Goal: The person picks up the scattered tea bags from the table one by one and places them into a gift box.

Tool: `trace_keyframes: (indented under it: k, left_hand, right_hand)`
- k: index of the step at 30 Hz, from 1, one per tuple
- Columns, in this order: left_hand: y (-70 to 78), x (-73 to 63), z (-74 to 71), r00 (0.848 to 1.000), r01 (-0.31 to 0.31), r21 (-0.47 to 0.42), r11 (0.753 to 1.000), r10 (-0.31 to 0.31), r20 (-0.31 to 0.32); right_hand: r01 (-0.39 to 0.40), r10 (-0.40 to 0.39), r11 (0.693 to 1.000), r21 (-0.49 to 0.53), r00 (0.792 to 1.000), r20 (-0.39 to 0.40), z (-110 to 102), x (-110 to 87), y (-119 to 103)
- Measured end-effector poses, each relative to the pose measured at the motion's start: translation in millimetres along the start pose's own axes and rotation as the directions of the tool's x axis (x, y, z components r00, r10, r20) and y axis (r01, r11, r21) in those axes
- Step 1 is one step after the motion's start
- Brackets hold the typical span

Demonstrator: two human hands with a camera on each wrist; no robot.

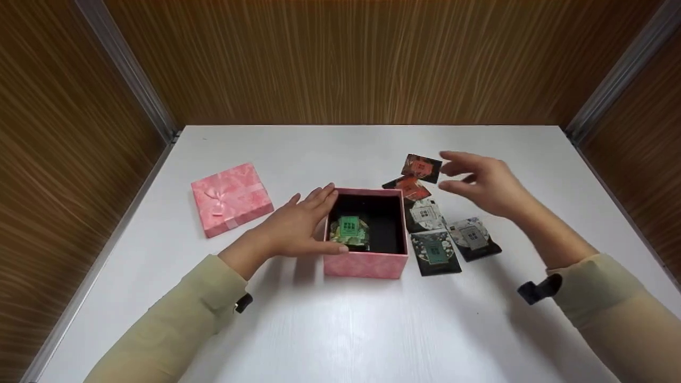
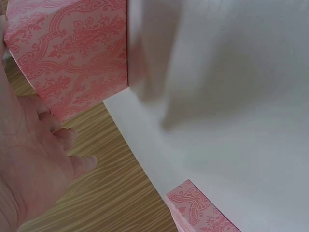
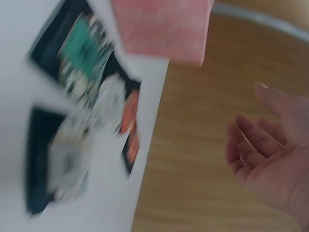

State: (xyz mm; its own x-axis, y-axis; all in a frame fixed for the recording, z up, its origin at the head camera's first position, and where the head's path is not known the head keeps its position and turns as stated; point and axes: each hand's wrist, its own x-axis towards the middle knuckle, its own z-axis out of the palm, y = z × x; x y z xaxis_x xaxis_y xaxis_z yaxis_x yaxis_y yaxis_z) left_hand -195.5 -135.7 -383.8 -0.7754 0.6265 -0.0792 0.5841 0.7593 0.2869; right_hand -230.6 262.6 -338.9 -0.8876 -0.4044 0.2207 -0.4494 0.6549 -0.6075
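A pink box (image 1: 366,265) stands uncovered on the table, its inside black. In it lies a green flowered packet (image 1: 349,227). My left hand (image 1: 298,226) rests against the box's left wall with fingers extended, its thumb over the front rim; the left wrist view shows this hand (image 2: 38,154) beside the patterned wall (image 2: 79,53). Bent loosely, my right hand (image 1: 487,183) hovers beside a red packet (image 1: 422,167) and holds nothing. Below are a second red packet (image 1: 408,187), a white one (image 1: 425,214), a teal one (image 1: 436,254) and a grey one (image 1: 473,238).
A pink lid (image 1: 231,198) with a bow lies to the left of the box. Wood-grain panels (image 1: 340,64) enclose the white table (image 1: 319,330) at the back and both sides. Dark bands (image 1: 540,290) show at the sleeve cuffs.
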Motion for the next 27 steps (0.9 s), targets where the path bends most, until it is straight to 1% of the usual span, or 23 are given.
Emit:
trace_keyframes:
  k: [3,5,9,13,15,18,24,27]
  left_hand:
    - [-0.8,-1.1,-0.2,1.0,0.007,-0.001,1.0,-0.007,0.002]
    - [-1.2,-1.8,-0.5,1.0,0.012,-0.002,1.0,-0.012,0.004]
    - [-1.7,-2.2,-1.3,1.0,0.011,-0.005,1.0,-0.011,0.005]
    - [-1.6,-2.4,-1.6,1.0,0.011,-0.009,1.0,-0.011,0.005]
    - [-1.9,-2.7,-1.3,1.0,0.016,-0.009,1.0,-0.016,0.007]
    - [-2.0,-3.0,-1.0,1.0,0.016,-0.008,1.0,-0.016,0.004]
    - [-1.6,-2.7,-0.9,1.0,0.008,0.0,1.0,-0.008,0.001]
    - [-1.8,-2.7,-1.0,1.0,0.009,0.003,1.0,-0.009,0.004]
  right_hand:
    - [-0.065,0.066,0.998,-0.007,0.996,0.064,-9,-11.5,26]
    - [-0.102,0.102,0.995,-0.003,0.987,0.12,-13,-19.4,43]
    - [-0.176,0.167,0.984,0.016,0.957,0.238,-14,-34.1,76]
    - [-0.233,0.218,0.972,0.01,0.925,0.313,-10,-45.8,99]
    - [-0.243,0.228,0.97,0.002,0.916,0.33,-7,-49.6,107]
    - [-0.254,0.233,0.967,0.017,0.909,0.345,-3,-53.7,115]
    - [-0.298,0.261,0.954,0.039,0.886,0.382,1,-59.1,125]
    - [-0.317,0.276,0.947,0.044,0.879,0.388,4,-60.5,129]
